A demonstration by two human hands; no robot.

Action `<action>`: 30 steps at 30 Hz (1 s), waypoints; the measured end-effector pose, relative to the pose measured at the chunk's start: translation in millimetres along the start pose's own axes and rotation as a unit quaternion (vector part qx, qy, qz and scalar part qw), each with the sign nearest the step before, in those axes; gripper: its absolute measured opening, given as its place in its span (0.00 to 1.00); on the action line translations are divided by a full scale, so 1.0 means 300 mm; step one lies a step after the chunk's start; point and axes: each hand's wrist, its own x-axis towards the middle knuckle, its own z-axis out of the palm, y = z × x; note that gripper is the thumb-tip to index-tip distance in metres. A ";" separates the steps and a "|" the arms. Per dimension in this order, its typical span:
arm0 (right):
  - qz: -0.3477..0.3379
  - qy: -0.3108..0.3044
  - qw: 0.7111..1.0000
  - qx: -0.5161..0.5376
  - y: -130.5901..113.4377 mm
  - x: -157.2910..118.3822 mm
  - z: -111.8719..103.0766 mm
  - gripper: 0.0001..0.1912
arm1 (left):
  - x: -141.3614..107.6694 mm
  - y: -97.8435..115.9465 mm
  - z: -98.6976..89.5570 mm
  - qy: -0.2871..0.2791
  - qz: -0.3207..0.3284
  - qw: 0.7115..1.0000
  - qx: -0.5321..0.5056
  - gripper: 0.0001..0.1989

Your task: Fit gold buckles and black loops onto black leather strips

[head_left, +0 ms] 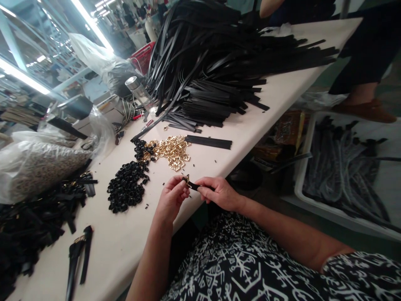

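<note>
My left hand (173, 195) is closed in a pinch at the end of a short black strap (193, 185), where a small gold buckle (187, 179) shows at the fingertips. From the other side, my right hand (222, 193) grips the same strap between thumb and fingers. Just beyond both hands lies a pile of gold buckles (174, 151) on the table. Left of it is a heap of small black loops (128, 186). A flat bundle of black strips (209, 142) rests beside the gold pile. Part of the held buckle is hidden by my fingers.
Long black straps (200, 54) are heaped across the pale table (109, 246). Finished-looking buckled straps (40, 213) pile up at left, near a clear bag (40, 165). A glass bottle (138, 90) leans behind. A white bin (300, 184) stands at right, below a person's leg (360, 90).
</note>
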 end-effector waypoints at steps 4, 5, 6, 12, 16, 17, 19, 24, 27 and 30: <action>0.000 0.008 1.000 0.017 0.003 0.006 0.008 0.11 | -0.011 -0.011 0.020 0.001 0.011 1.000 0.010 0.16; 0.000 0.008 1.000 0.018 0.002 0.007 0.010 0.11 | -0.013 -0.010 0.025 0.001 0.016 1.000 0.019 0.16; -0.002 0.011 1.000 0.012 0.001 0.008 0.011 0.10 | -0.014 -0.008 0.028 0.000 0.020 0.999 0.029 0.15; -0.075 0.005 0.983 -0.168 -0.020 0.003 0.009 0.07 | -0.013 0.004 0.040 -0.008 0.015 0.997 0.072 0.14; -0.084 0.000 0.968 -0.236 -0.032 0.000 0.007 0.07 | -0.023 -0.003 0.057 -0.013 0.000 0.998 0.055 0.14; -0.085 0.006 0.966 -0.243 -0.032 0.000 0.006 0.09 | -0.027 -0.007 0.062 -0.014 -0.002 0.999 0.050 0.15; -0.089 0.019 0.964 -0.251 -0.026 -0.001 0.007 0.12 | -0.035 -0.018 0.070 -0.013 -0.002 0.999 0.038 0.15; -0.118 0.038 0.950 -0.286 -0.007 -0.013 0.011 0.16 | -0.051 -0.042 0.073 -0.017 -0.011 1.000 0.006 0.15; -0.134 0.035 0.942 -0.305 -0.012 -0.020 0.009 0.17 | -0.059 -0.046 0.067 -0.014 -0.029 0.999 -0.027 0.15; -0.160 0.002 0.928 -0.335 -0.027 -0.020 -0.001 0.17 | -0.063 -0.048 0.062 -0.019 -0.060 0.996 -0.056 0.16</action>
